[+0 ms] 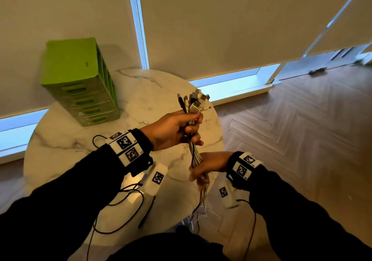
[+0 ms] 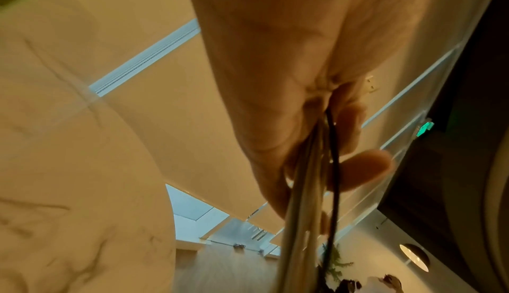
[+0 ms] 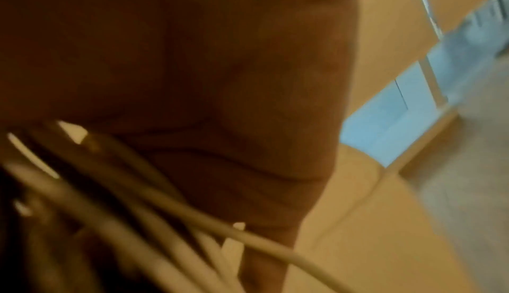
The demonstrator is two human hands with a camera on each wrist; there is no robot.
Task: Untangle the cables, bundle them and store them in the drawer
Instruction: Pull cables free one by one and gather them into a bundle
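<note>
Above the marble tabletop [image 1: 66, 140] we hold the cables [image 1: 194, 150] as one upright bunch, plugs fanning out on top. Our left hand [image 1: 173, 130] grips them near the plugs; our right hand [image 1: 209, 166] grasps them just below, loose ends hanging down. The green drawer unit [image 1: 80, 83] stands well apart, drawers closed.

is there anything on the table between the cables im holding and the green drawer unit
Nothing visible lies on the bare marble table between the cables, gripped by the left hand and right hand, and the green drawer unit. But all its drawers look closed, so one must be opened first.
</note>
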